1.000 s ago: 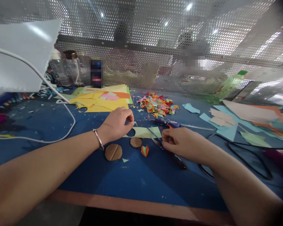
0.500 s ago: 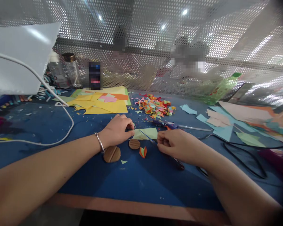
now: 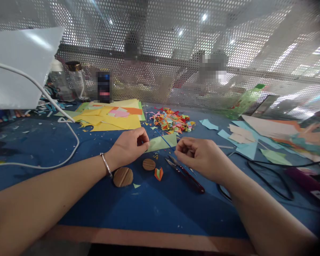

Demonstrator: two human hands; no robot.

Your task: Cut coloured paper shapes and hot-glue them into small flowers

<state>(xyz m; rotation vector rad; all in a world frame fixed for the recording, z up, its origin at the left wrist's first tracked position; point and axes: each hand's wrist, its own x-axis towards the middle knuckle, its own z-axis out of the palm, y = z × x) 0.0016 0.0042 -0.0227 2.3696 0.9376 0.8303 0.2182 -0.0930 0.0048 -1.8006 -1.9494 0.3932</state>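
My left hand (image 3: 129, 144) pinches the left end of a light green paper strip (image 3: 164, 141) between thumb and fingertips. My right hand (image 3: 198, 156) has its fingers curled round the lower end of a thin blue stick (image 3: 161, 136), which slants up and left across the strip. Just below lie two round brown corrugated-looking discs, a large one (image 3: 123, 177) and a small one (image 3: 149, 164). Beside the small disc is a folded orange and green paper piece (image 3: 158, 174). A pointed tool with dark red handles (image 3: 188, 177), perhaps small scissors, lies below my right hand.
Yellow paper sheets (image 3: 117, 122) and a heap of colourful scraps (image 3: 173, 120) lie behind my hands. Blue and pink paper (image 3: 246, 137) and a black cable (image 3: 266, 177) are at the right. A white cable (image 3: 76, 142) loops at the left. A perforated screen (image 3: 165, 71) closes off the back.
The green strip looks raised and tilted, with its right end higher. My right hand has shifted up slightly, showing more of the dark red tool.
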